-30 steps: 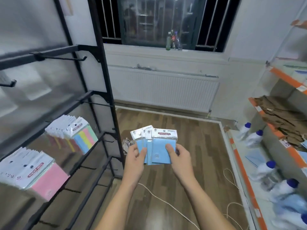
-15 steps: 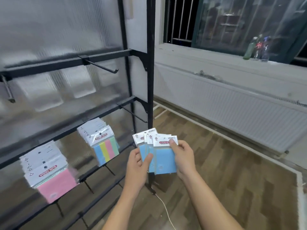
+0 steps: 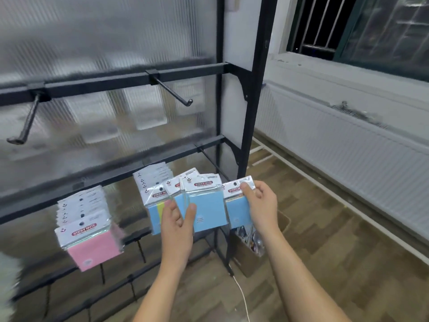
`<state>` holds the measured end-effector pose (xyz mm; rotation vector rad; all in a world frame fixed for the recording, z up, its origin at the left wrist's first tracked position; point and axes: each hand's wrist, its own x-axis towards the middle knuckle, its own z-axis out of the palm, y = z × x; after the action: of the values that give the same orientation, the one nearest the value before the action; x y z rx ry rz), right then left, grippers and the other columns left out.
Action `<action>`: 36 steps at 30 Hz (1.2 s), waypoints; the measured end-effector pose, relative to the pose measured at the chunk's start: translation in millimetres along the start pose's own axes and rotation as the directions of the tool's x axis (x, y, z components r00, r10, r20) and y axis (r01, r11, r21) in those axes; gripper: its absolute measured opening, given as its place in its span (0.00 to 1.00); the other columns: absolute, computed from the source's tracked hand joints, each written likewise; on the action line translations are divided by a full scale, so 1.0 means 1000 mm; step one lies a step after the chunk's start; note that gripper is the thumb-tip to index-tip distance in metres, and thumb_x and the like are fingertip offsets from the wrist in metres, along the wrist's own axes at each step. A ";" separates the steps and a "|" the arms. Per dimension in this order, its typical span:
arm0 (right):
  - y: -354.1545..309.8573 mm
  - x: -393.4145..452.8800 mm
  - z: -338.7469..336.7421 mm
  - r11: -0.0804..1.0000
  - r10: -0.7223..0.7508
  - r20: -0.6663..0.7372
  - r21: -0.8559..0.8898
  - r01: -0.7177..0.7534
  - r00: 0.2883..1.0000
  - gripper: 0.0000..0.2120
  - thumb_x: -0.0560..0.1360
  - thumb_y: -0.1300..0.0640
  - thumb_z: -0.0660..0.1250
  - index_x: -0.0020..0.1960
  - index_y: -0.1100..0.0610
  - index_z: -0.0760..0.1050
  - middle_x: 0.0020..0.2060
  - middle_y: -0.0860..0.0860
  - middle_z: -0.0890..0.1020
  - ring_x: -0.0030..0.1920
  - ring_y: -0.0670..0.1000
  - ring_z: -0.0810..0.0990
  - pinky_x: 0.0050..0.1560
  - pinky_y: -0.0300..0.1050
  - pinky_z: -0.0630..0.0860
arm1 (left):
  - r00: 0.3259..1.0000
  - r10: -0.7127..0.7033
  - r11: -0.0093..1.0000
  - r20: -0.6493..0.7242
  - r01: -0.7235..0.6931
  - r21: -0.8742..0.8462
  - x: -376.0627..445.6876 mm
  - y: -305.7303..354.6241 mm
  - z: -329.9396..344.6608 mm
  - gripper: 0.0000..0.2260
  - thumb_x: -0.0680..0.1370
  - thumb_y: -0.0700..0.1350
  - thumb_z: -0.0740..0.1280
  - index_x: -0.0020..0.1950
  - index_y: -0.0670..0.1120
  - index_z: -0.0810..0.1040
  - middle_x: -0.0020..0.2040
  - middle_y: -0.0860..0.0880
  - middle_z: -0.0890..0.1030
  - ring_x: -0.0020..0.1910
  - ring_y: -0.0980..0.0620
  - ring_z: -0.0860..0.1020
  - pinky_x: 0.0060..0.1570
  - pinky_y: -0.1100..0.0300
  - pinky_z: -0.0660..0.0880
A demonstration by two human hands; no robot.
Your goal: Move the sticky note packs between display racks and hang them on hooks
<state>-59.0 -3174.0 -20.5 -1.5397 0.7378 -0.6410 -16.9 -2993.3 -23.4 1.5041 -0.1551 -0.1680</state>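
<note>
A: Where are the sticky notes?

B: Centre of the frame, slightly low. The left hand (image 3: pixel 177 225) grips a fanned bunch of blue packs (image 3: pixel 204 205), thumb across the front one. The right hand (image 3: pixel 261 205) pinches a single blue pack (image 3: pixel 236 210) by its white header card, just right of the bunch.

A: Which way do they point?

B: Headers up, blue pads hanging down, so the long axis runs near vertical, tipped a little to the right. Printed fronts face the camera.

A: And around them?

B: Just behind the left hand, a multicolour stack (image 3: pixel 154 194) hangs from the black rack (image 3: pixel 253 108). Lower left of the frame, a pink stack (image 3: pixel 89 238) hangs off the same rail. Above, in the upper half, two bare hooks: one (image 3: pixel 173 90) near the middle, one (image 3: pixel 25 123) at far left, both angled down toward the camera.

A: Anything further out?

B: A cardboard box (image 3: pixel 249 263) on the wood floor (image 3: pixel 325 252) by the rack's foot, a white cable (image 3: pixel 242 298) below it, a white radiator (image 3: pixel 348 140) at right under a barred window (image 3: pixel 359 26).
</note>
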 end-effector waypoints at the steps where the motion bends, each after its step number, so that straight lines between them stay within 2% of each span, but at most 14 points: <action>1: 0.000 0.007 0.003 1.000 0.002 0.016 0.001 -0.002 1.000 0.07 0.79 0.50 0.68 0.51 0.54 0.78 0.43 0.48 0.86 0.42 0.47 0.85 0.41 0.42 0.80 | 1.000 0.003 1.000 -0.018 -0.003 0.002 -0.001 0.002 0.003 0.18 0.80 0.44 0.66 0.68 0.54 0.66 0.62 0.59 0.76 0.58 0.66 0.76 0.44 0.81 0.70; 4: 0.002 0.020 0.005 1.000 -0.013 0.066 -0.016 0.014 0.998 0.07 0.79 0.51 0.69 0.51 0.55 0.77 0.42 0.46 0.85 0.41 0.45 0.85 0.36 0.35 0.78 | 0.997 0.005 1.000 -0.080 -0.006 -0.013 0.000 -0.004 0.009 0.19 0.80 0.44 0.66 0.67 0.55 0.64 0.61 0.59 0.76 0.54 0.71 0.77 0.48 0.78 0.72; 7: 0.006 0.024 0.001 0.998 -0.049 0.115 -0.040 0.054 0.992 0.06 0.78 0.51 0.69 0.49 0.54 0.77 0.43 0.47 0.85 0.41 0.45 0.85 0.37 0.39 0.78 | 0.990 -0.027 0.999 -0.140 0.024 -0.024 0.002 -0.010 0.016 0.31 0.78 0.49 0.68 0.78 0.50 0.59 0.72 0.53 0.72 0.68 0.58 0.73 0.68 0.52 0.72; 9: 0.010 0.027 -0.002 0.997 -0.072 0.128 -0.019 0.075 0.989 0.05 0.78 0.52 0.70 0.47 0.53 0.77 0.41 0.49 0.85 0.40 0.49 0.85 0.37 0.44 0.78 | 0.984 -0.044 0.998 -0.172 0.035 -0.052 -0.002 -0.009 0.022 0.35 0.78 0.51 0.69 0.80 0.50 0.54 0.76 0.53 0.66 0.71 0.55 0.70 0.71 0.44 0.68; 11: 0.014 0.033 -0.001 0.996 -0.087 0.134 -0.014 0.090 0.987 0.05 0.77 0.52 0.71 0.46 0.52 0.77 0.40 0.50 0.85 0.41 0.53 0.84 0.39 0.48 0.79 | 0.979 -0.045 0.997 -0.197 0.031 -0.076 -0.008 -0.008 0.027 0.38 0.76 0.54 0.70 0.80 0.52 0.54 0.77 0.54 0.63 0.72 0.56 0.69 0.72 0.44 0.67; 14: 0.014 0.044 0.008 0.990 -0.111 0.165 -0.063 0.123 0.980 0.05 0.77 0.51 0.71 0.46 0.50 0.77 0.40 0.48 0.84 0.43 0.52 0.83 0.42 0.53 0.80 | 0.971 -0.040 0.994 -0.236 0.015 -0.107 -0.017 -0.010 0.033 0.40 0.71 0.57 0.71 0.79 0.50 0.59 0.75 0.51 0.69 0.69 0.56 0.73 0.70 0.47 0.69; 17: 0.008 0.052 0.014 0.983 -0.129 0.189 -0.106 0.150 0.973 0.08 0.77 0.52 0.71 0.52 0.50 0.74 0.47 0.46 0.82 0.50 0.49 0.80 0.48 0.47 0.79 | 0.965 -0.017 0.995 -0.262 -0.010 -0.102 -0.026 -0.014 0.042 0.18 0.76 0.47 0.70 0.65 0.54 0.72 0.69 0.55 0.75 0.60 0.63 0.78 0.59 0.64 0.76; 19: 0.003 0.049 0.008 0.983 -0.151 0.146 -0.085 0.164 0.978 0.11 0.77 0.53 0.71 0.56 0.50 0.72 0.51 0.46 0.79 0.52 0.47 0.77 0.53 0.43 0.76 | 0.957 -0.001 0.997 -0.289 -0.023 -0.079 -0.033 -0.011 0.050 0.13 0.78 0.40 0.68 0.56 0.57 0.73 0.57 0.58 0.82 0.55 0.63 0.80 0.52 0.67 0.75; 21: -0.003 0.036 -0.005 0.987 -0.155 0.125 -0.014 0.158 0.980 0.08 0.77 0.51 0.70 0.53 0.51 0.74 0.47 0.48 0.79 0.47 0.47 0.77 0.49 0.39 0.77 | 0.952 -0.003 0.994 -0.305 -0.032 -0.109 -0.038 -0.012 0.056 0.11 0.78 0.39 0.68 0.56 0.53 0.75 0.51 0.56 0.85 0.53 0.58 0.82 0.48 0.66 0.77; 24: -0.004 0.018 -0.014 0.995 -0.095 0.284 -0.001 0.099 0.954 0.12 0.75 0.43 0.71 0.43 0.52 0.78 0.38 0.48 0.83 0.39 0.46 0.81 0.40 0.39 0.76 | 0.949 -0.014 0.990 -0.313 -0.031 -0.136 -0.043 -0.013 0.067 0.12 0.77 0.38 0.70 0.59 0.44 0.73 0.52 0.48 0.85 0.53 0.49 0.83 0.50 0.57 0.80; 26: -0.001 0.018 -0.016 0.994 -0.093 0.339 -0.026 0.108 0.936 0.14 0.76 0.46 0.71 0.39 0.55 0.78 0.34 0.50 0.83 0.37 0.47 0.81 0.36 0.41 0.74 | 0.948 -0.020 0.989 -0.317 -0.029 -0.148 -0.047 -0.015 0.076 0.13 0.75 0.37 0.71 0.57 0.43 0.72 0.53 0.45 0.85 0.53 0.47 0.83 0.52 0.52 0.80; 30: -0.003 0.026 -0.032 0.996 -0.058 0.308 0.083 0.034 0.949 0.11 0.79 0.52 0.69 0.43 0.58 0.78 0.34 0.50 0.84 0.34 0.45 0.81 0.32 0.36 0.73 | 0.951 0.000 0.990 -0.309 -0.043 -0.133 -0.052 -0.014 0.090 0.11 0.76 0.34 0.70 0.54 0.42 0.71 0.48 0.44 0.84 0.47 0.54 0.83 0.44 0.65 0.78; 33: 0.000 0.034 -0.048 0.995 -0.036 0.252 0.102 0.010 0.967 0.11 0.80 0.52 0.66 0.46 0.60 0.77 0.33 0.47 0.82 0.30 0.39 0.79 0.30 0.32 0.71 | 0.937 0.008 0.990 -0.348 -0.057 -0.133 -0.057 -0.014 0.093 0.10 0.78 0.34 0.68 0.56 0.40 0.72 0.49 0.46 0.84 0.47 0.55 0.83 0.44 0.68 0.77; 36: 0.001 0.039 -0.054 0.995 -0.095 0.300 0.055 0.082 0.949 0.12 0.81 0.50 0.65 0.45 0.57 0.76 0.36 0.54 0.83 0.35 0.51 0.81 0.34 0.42 0.73 | 0.897 0.023 0.989 -0.442 -0.085 -0.122 -0.061 -0.013 0.087 0.09 0.78 0.37 0.68 0.56 0.46 0.73 0.50 0.50 0.84 0.49 0.56 0.83 0.46 0.69 0.77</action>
<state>-74.8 -3238.5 -17.0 -1.5934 0.4223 -0.4675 -95.0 -3066.9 -31.0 1.3611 0.1771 0.2066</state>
